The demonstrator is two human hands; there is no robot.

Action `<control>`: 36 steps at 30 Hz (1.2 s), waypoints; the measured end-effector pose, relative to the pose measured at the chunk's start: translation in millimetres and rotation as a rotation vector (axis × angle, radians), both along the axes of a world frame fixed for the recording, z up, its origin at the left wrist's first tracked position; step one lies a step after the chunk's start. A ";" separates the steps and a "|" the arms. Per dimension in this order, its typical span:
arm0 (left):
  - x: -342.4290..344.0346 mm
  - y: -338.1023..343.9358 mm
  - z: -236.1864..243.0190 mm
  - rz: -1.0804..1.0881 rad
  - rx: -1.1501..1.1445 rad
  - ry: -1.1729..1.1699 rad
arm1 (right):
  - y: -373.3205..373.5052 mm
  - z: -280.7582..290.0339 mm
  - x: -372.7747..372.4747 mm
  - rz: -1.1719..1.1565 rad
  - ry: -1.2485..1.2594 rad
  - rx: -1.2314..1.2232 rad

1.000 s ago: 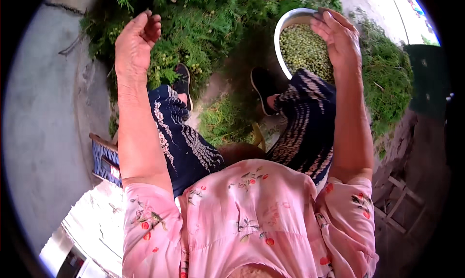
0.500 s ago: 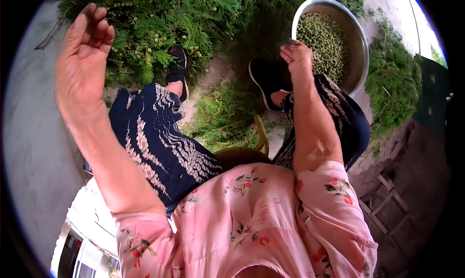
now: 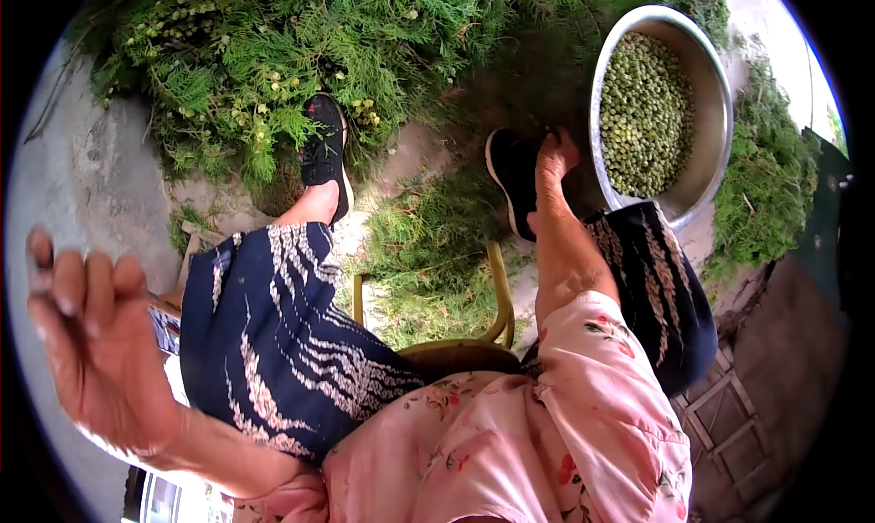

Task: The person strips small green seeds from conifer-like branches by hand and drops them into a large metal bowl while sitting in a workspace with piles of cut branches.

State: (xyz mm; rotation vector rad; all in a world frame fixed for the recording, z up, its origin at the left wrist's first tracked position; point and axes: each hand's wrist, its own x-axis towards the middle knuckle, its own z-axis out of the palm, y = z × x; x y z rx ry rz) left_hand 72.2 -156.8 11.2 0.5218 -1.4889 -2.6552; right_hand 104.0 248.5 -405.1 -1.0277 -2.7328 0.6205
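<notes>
My left hand (image 3: 105,350) is raised at the far left, beyond my knee, with its fingers loosely bent and apart and nothing visible in it. My right hand (image 3: 557,155) hovers by the black shoe (image 3: 513,172) on my right foot, left of a metal basin. Its fingers are small, dark and partly hidden, so their grip is unclear. The wide silver basin (image 3: 712,144) holds a heap of small green cones (image 3: 643,113). Green conifer branches (image 3: 301,40), some bearing pale cones, pile up beyond my feet.
Loose green sprigs (image 3: 428,236) lie between my feet, and another heap of greenery (image 3: 766,176) stands right of the basin. I sit on a seat with a yellowish frame (image 3: 500,295). A wooden lattice frame (image 3: 725,414) rests on the floor at lower right.
My left hand has come down toward me and outward to the left. My right hand has moved from the basin's rim to beside the shoe. The whole view has shifted slightly.
</notes>
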 end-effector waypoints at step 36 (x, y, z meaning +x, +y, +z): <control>-17.8 55.9 -24.8 -0.572 -1.411 0.479 | -165.2 283.6 -39.7 0.360 0.104 -2.315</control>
